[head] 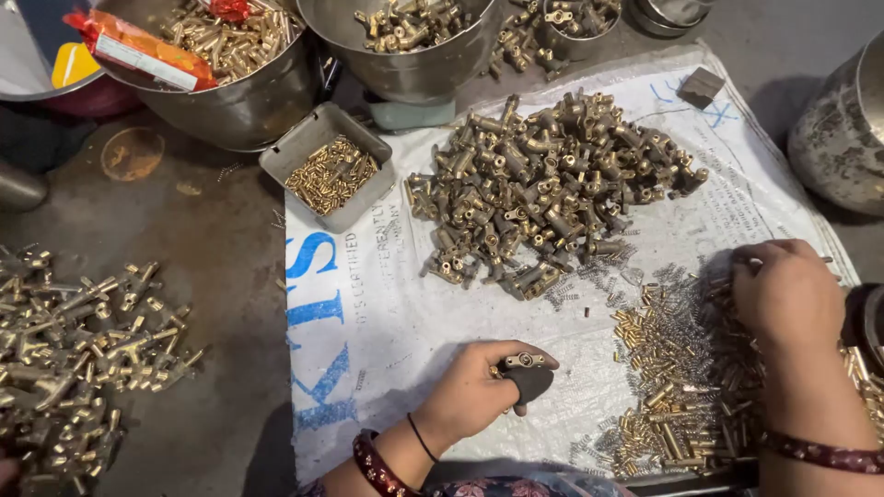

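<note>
At six o'clock, nearest the camera, the left hand [474, 391] grips a small brass fitting [523, 361] seated on a dark block [531, 382], fingers curled narrowly around it. At four o'clock the right hand [785, 293] rests palm down on a spread of small brass pins and springs [677, 373], fingers bent into the pile. Farther off, a heap of brass fittings [548, 189] lies on the white sack [387, 313] at twelve o'clock, a grey tray [324, 170] at eleven, steel bowls [235, 92] beyond.
</note>
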